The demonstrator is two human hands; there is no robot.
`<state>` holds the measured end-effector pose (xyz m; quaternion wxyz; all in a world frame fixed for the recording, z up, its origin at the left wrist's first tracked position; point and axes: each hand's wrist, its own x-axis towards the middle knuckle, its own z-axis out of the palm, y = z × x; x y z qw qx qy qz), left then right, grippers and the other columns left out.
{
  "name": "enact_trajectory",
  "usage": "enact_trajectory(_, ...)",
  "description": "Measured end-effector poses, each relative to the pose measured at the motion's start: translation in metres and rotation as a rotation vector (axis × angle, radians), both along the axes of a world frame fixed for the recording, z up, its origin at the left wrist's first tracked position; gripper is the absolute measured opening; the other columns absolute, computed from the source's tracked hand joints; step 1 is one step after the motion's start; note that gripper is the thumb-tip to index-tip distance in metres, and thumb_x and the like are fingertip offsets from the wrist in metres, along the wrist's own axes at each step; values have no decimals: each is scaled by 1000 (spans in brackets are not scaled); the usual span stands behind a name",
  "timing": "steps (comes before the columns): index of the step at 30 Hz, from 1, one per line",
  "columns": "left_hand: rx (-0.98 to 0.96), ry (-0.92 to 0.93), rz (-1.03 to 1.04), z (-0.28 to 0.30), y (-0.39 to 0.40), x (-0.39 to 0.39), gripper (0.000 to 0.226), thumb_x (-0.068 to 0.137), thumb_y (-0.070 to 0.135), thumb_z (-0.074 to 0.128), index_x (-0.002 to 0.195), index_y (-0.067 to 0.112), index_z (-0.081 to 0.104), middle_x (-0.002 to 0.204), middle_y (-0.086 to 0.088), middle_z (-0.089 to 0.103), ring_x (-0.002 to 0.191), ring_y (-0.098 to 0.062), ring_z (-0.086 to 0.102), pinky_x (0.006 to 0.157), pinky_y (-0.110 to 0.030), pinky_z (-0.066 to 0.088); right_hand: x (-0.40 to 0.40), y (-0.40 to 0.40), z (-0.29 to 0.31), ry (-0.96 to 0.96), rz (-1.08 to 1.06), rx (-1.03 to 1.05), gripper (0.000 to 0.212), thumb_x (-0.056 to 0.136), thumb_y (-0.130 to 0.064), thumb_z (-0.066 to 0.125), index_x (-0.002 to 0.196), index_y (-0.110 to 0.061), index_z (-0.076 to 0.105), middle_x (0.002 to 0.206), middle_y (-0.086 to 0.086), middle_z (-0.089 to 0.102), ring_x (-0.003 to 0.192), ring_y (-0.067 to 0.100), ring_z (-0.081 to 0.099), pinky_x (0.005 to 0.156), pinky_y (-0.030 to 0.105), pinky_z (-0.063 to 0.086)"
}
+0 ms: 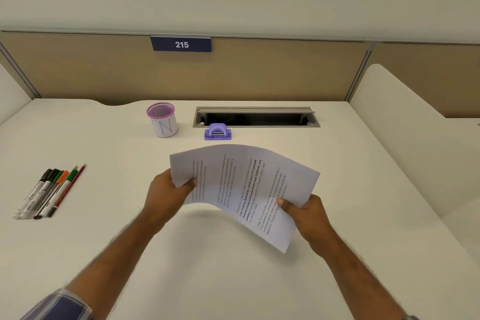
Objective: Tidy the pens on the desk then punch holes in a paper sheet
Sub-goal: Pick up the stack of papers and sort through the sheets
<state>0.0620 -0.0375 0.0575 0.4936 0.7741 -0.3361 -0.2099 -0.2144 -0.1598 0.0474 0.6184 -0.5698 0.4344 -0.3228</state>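
Head view, read from left to right, begins with the pens [50, 192]: a bunch of markers and pencils lying side by side on the desk [104, 241], well to the left of both hands. They look gathered into one neat row, but none stands in the pink mesh cup [163, 119] further back, which appears to hold nothing. If tidying means lining them up, that part seems done; if it means putting them in the cup, it is still left.

Next comes the left hand [168, 195], its thumb on top and fingers under the near-left edge of the paper sheet [241, 189], pinching it. The sheet is printed, lifted off the desk and bowed upward between the hands. Behind it, close to the cable slot [255, 117], sits the purple hole punch [217, 132], apart from the paper and untouched.

On the right, the right hand [304, 215] grasps the sheet's lower right edge with the thumb pressed on the print. No holes show in the paper, so punching is judged not yet begun; the sheet must first reach the punch.
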Motion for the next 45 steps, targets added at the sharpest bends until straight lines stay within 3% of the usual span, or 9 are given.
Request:
enact_trajectory(3, -10, -111, 89, 10, -6, 6, 41, 85, 26, 75, 123, 28, 60, 116, 9, 70, 113, -21, 64, 86, -27, 52, 0, -1, 5, -60, 10, 86, 20, 83, -4, 71, 98, -18, 70, 99, 1, 77, 87, 18, 74, 72, 26, 58)
enact_trajectory(6, 26, -166, 197, 11, -7, 6, 77, 82, 32, 77, 148, 19, 39, 148, 1, 51, 136, -20, 47, 109, -41, 42, -1, 0, 5, -126, 19, 159, 25, 84, -1, 68, 105, -15, 68, 103, 3, 76, 93, 21, 73, 78, 32, 57)
enact_trajectory(10, 25, -114, 303, 2, -2, -12, 87, 82, 41, 75, 152, 18, 30, 157, -1, 39, 143, -22, 38, 116, -45, 34, 1, 1, 5, -252, 0, 259, 30, 85, -1, 67, 112, -15, 66, 108, 2, 75, 98, 20, 72, 73, 27, 59)
enact_trajectory(16, -47, 291, 226, -8, 5, -57, 78, 85, 41, 73, 148, 15, 35, 140, 0, 55, 120, -18, 58, 102, -36, 45, 15, 10, 1, -459, -99, 386, 37, 83, 2, 66, 116, -15, 64, 115, 4, 72, 106, 22, 68, 89, 38, 53)
enact_trajectory(22, -278, 699, 24, -1, 1, -92, 37, 98, 20, 59, 134, 9, 56, 113, -7, 75, 108, -24, 70, 96, -40, 53, 37, 30, -5, -591, -194, 496, 37, 83, 3, 64, 114, -17, 65, 118, 7, 71, 108, 25, 66, 92, 42, 52)
enact_trajectory(26, -370, 780, -25, 9, -6, -100, 30, 98, 22, 58, 126, 15, 63, 120, -1, 73, 108, -21, 71, 82, -31, 60, 46, 42, -5, -653, -173, 509, 44, 76, 0, 68, 116, -20, 65, 117, 6, 71, 105, 25, 69, 88, 42, 57)
enact_trajectory(33, -338, 778, 122, 7, -13, -97, 17, 96, 8, 60, 109, 12, 70, 102, -6, 78, 89, -25, 76, 65, -35, 61, 47, 53, -9, -648, -139, 530, 47, 72, -1, 73, 116, -17, 66, 117, 8, 71, 105, 25, 69, 75, 36, 60)
enact_trajectory(39, -274, 778, 79, 9, -6, -74, 17, 95, 6, 61, 109, 11, 70, 101, -9, 78, 87, -28, 76, 63, -36, 61, 27, 35, -11, -607, -71, 479, 47, 77, -10, 70, 123, -15, 62, 119, 8, 70, 109, 25, 67, 78, 40, 58)
enact_trajectory(45, -156, 794, -64, 14, 9, -44, 25, 95, 6, 59, 119, 2, 66, 112, -18, 74, 101, -40, 71, 79, -46, 59, 0, -1, 2, -353, -147, 353, 41, 69, -31, 69, 106, -16, 61, 112, 14, 69, 91, 26, 66, 85, 37, 47)
